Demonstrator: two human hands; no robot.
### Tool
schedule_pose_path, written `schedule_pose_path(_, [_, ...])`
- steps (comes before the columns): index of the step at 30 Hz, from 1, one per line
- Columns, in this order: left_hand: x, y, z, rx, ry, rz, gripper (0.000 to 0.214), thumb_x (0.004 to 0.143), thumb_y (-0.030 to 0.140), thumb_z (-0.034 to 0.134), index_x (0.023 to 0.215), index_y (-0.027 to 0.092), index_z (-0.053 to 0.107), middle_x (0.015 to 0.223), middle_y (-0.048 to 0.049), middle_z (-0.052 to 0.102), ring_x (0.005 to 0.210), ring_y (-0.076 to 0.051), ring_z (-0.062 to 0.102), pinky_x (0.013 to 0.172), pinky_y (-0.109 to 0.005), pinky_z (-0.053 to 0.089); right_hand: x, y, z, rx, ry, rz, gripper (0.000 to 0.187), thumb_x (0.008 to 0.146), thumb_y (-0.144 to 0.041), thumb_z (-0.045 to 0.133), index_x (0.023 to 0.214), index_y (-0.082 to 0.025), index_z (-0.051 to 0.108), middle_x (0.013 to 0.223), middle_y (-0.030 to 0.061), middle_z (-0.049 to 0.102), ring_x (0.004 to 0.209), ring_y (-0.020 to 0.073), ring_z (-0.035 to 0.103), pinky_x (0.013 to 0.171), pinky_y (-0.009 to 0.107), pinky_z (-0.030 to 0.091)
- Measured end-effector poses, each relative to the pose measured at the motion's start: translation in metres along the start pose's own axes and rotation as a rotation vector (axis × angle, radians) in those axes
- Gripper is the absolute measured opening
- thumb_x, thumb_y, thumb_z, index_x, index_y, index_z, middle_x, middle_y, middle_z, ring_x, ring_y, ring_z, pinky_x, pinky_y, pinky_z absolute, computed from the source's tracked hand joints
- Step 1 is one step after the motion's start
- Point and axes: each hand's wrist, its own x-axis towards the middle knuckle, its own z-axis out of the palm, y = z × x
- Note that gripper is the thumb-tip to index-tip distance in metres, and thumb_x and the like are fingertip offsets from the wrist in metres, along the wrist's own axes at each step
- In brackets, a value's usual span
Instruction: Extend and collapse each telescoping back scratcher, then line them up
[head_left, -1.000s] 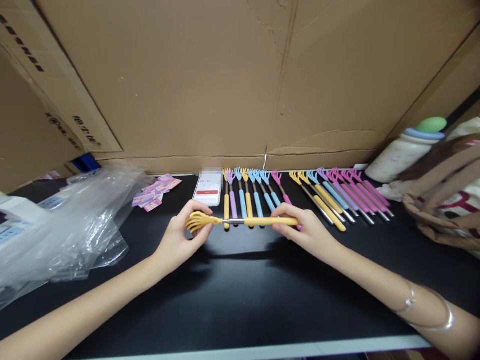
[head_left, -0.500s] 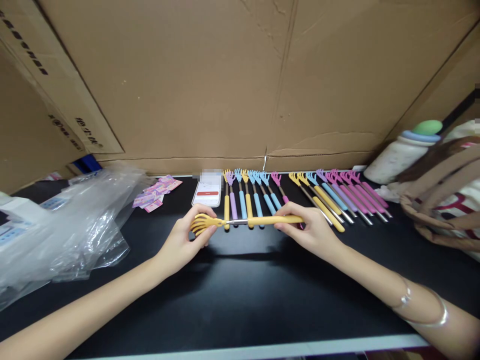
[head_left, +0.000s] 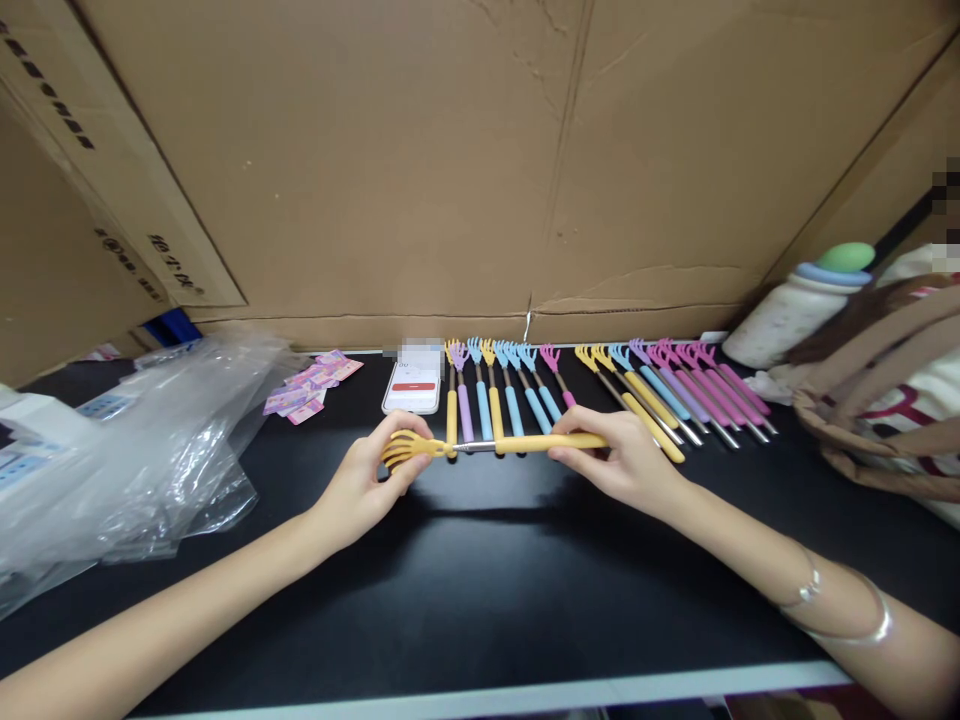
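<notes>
A yellow back scratcher point(head_left: 525, 442) with a short metal shaft lies level across both my hands, above the black table. My left hand point(head_left: 379, 468) pinches its claw-shaped head between thumb and fingers. Around the yellow grip at the other end, my right hand point(head_left: 611, 450) is closed. Behind it lies a row of back scratchers in yellow, purple, blue and pink, such as a blue one point(head_left: 513, 405), partly hidden by the held one. Farther right rests a second group, with a pink one point(head_left: 724, 395), several showing bare metal ends toward me.
Clear plastic bags point(head_left: 172, 470) are heaped on the left. Small pink cards point(head_left: 315, 385) and a phone point(head_left: 411, 385) lie at the back. A white bottle point(head_left: 787, 310) and a brown bag point(head_left: 847, 420) stand right. Cardboard point(head_left: 390, 180) walls the rear of the black table point(head_left: 465, 610).
Almost nothing differs. Both hands keep the yellow back scratcher in the same place, and the view has shifted very slightly.
</notes>
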Motion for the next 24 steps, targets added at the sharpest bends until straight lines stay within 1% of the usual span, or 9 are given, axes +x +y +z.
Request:
schedule_pose_path(4, [-0.001,0.001,-0.001,0.05,0.025,0.019,0.012,0.087,0.03,0.05,0.091,0.019,0.047,0.076,0.0006,0.057,0.055,-0.009,0.05,0.052,-0.021,0.04,0.0,0.0,0.001,0.019,-0.029,0.062,0.029,0.083,-0.046,0.054,0.074,-0.018,0.058,0.054,-0.0033,0.05,0.047,0.0078,0.038,0.049,0.021,0.029])
schedule_pose_path(7, [-0.001,0.0,-0.001,0.099,0.046,0.053,0.011,0.086,0.029,0.05,0.092,0.02,0.048,0.078,-0.0003,0.06,0.062,-0.011,0.056,0.059,-0.022,0.043,0.001,-0.002,0.002,0.057,-0.054,0.108,0.029,0.083,-0.045,0.054,0.074,-0.018,0.058,0.056,-0.003,0.05,0.049,0.008,0.038,0.05,0.021,0.029])
schedule_pose_path(10, [-0.002,-0.002,-0.002,0.157,0.071,0.087,0.011,0.086,0.028,0.05,0.093,0.02,0.049,0.079,-0.0007,0.062,0.066,-0.013,0.06,0.063,-0.023,0.044,0.003,-0.004,0.002,0.129,-0.074,0.141,0.029,0.082,-0.044,0.054,0.073,-0.017,0.058,0.059,-0.003,0.049,0.051,0.0081,0.038,0.051,0.022,0.029])
schedule_pose_path(13, [-0.002,-0.004,-0.004,0.217,0.095,0.123,0.01,0.087,0.028,0.05,0.093,0.02,0.049,0.078,-0.0007,0.063,0.066,-0.013,0.062,0.062,-0.022,0.044,0.004,-0.006,0.004,0.236,-0.099,0.181,0.03,0.082,-0.044,0.054,0.071,-0.016,0.057,0.059,-0.0032,0.047,0.052,0.0079,0.038,0.05,0.021,0.029])
schedule_pose_path(17, [-0.001,-0.006,-0.007,0.294,0.127,0.189,0.01,0.087,0.027,0.051,0.093,0.02,0.05,0.077,-0.0001,0.064,0.064,-0.013,0.062,0.061,-0.021,0.044,0.003,-0.005,0.008,0.417,-0.212,0.313,0.034,0.083,-0.049,0.051,0.072,-0.017,0.054,0.05,-0.0066,0.039,0.044,0.0064,0.033,0.044,0.021,0.025])
schedule_pose_path(20, [-0.001,-0.007,-0.008,0.336,0.121,0.191,0.01,0.086,0.028,0.051,0.092,0.02,0.05,0.076,0.0002,0.064,0.061,-0.012,0.061,0.06,-0.021,0.043,0.003,-0.002,0.011,0.52,-0.315,0.403,0.039,0.084,-0.054,0.048,0.073,-0.017,0.053,0.043,-0.0091,0.033,0.038,0.0052,0.026,0.04,0.021,0.021])
schedule_pose_path(22, [-0.001,-0.006,-0.008,0.341,0.113,0.178,0.01,0.086,0.029,0.051,0.092,0.02,0.05,0.076,0.0003,0.064,0.06,-0.012,0.061,0.059,-0.021,0.043,0.003,0.0,0.013,0.544,-0.345,0.42,0.041,0.083,-0.056,0.048,0.073,-0.016,0.053,0.042,-0.0094,0.032,0.037,0.0048,0.025,0.039,0.021,0.02])
schedule_pose_path(24, [-0.001,-0.005,-0.007,0.329,0.106,0.169,0.01,0.087,0.028,0.05,0.092,0.02,0.05,0.076,0.0002,0.064,0.061,-0.012,0.061,0.06,-0.021,0.043,0.002,0.0,0.014,0.55,-0.339,0.424,0.042,0.083,-0.056,0.048,0.073,-0.016,0.053,0.043,-0.0092,0.032,0.038,0.0047,0.026,0.038,0.021,0.019])
